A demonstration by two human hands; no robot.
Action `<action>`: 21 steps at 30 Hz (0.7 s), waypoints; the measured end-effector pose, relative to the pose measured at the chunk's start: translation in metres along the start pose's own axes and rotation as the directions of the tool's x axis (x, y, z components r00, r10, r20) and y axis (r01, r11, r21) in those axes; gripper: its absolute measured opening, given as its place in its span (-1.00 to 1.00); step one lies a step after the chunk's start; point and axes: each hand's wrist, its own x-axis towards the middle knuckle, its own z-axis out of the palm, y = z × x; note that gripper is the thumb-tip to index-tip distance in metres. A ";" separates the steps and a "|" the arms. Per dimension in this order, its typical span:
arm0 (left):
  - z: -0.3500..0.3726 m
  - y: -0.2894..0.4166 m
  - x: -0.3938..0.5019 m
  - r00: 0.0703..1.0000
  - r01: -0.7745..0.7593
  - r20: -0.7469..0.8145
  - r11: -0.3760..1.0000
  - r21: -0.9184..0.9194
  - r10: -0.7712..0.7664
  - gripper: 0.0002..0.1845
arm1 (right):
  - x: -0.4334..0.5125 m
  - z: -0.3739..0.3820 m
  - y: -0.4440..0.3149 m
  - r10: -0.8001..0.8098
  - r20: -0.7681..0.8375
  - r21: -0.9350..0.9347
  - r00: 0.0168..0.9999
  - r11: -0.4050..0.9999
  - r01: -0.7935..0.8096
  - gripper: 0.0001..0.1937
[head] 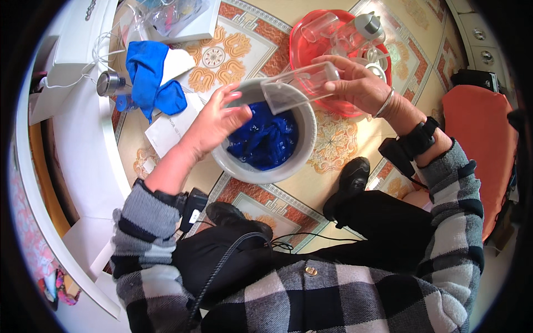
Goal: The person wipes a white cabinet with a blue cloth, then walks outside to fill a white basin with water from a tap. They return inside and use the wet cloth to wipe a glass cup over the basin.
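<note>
My right hand (354, 83) grips a clear drinking glass (302, 85) near its base. The glass is tilted, its mouth over a pale bucket (308, 154) on the floor. Inside the bucket lies a soaked blue cloth (266, 141) in water. My left hand (216, 118) is above the bucket's left rim, fingers spread and holding nothing, a short way from the mouth of the glass. Just beyond my right hand is a red plastic tray (297, 54) with another clear glass (320, 27), a clear jug with a grey lid (368, 26) and white cups (377, 68).
A blue cloth (150, 75) lies at the left beside a metal-capped bottle (111, 83) and a white box (170, 129) with print. White furniture (87, 137) lines the left. An orange padded seat (474, 154) stands at right. Dark cables (287, 241) cross near my legs.
</note>
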 end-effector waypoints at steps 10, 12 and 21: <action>-0.015 -0.039 -0.019 0.929 0.349 0.264 0.849 -0.396 -0.259 0.08 | 0.060 0.071 0.063 -0.022 0.332 0.127 0.943 0.992 -0.021 -0.42; -0.018 -0.043 -0.028 0.947 0.319 0.163 0.857 -0.404 -0.275 0.08 | 0.067 0.075 0.078 -0.113 0.322 0.221 0.940 0.974 0.041 -0.39; -0.018 -0.054 -0.032 0.931 0.303 -0.015 0.793 -0.528 -0.366 0.08 | 0.056 0.119 0.172 -0.261 -0.050 -0.982 0.964 0.188 0.000 -0.16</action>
